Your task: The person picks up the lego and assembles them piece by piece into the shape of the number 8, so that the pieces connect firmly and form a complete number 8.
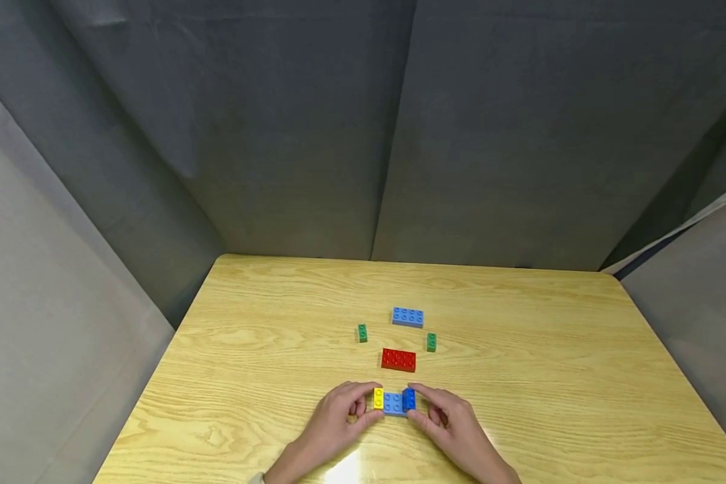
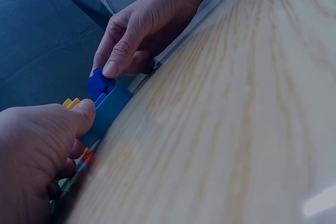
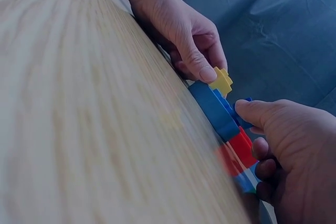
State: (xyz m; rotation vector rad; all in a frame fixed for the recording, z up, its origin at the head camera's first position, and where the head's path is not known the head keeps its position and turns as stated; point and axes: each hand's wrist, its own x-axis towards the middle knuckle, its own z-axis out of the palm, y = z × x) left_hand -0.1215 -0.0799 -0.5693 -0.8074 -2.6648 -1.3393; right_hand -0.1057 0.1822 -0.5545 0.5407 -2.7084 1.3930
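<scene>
Near the front of the table, a light-blue building brick (image 1: 393, 403) carries a small yellow brick (image 1: 378, 398) at its left end. My left hand (image 1: 339, 415) pinches the yellow brick between thumb and index finger. At the other end, my right hand (image 1: 452, 422) holds a small dark-blue brick (image 1: 409, 398) the same way. The left wrist view shows this dark-blue brick (image 2: 100, 83) at the top of the light-blue brick (image 2: 113, 109), looking a little tilted; whether it is fully seated I cannot tell. The yellow brick (image 3: 222, 82) also shows beside the left thumb in the right wrist view.
Just beyond the hands lies a red brick (image 1: 398, 359). Two small green bricks, one on the left (image 1: 362, 333) and one on the right (image 1: 431, 342), lie behind it. Farther back is another light-blue brick (image 1: 408, 316). Grey curtains (image 1: 302, 134) surround the wooden table (image 1: 218, 376).
</scene>
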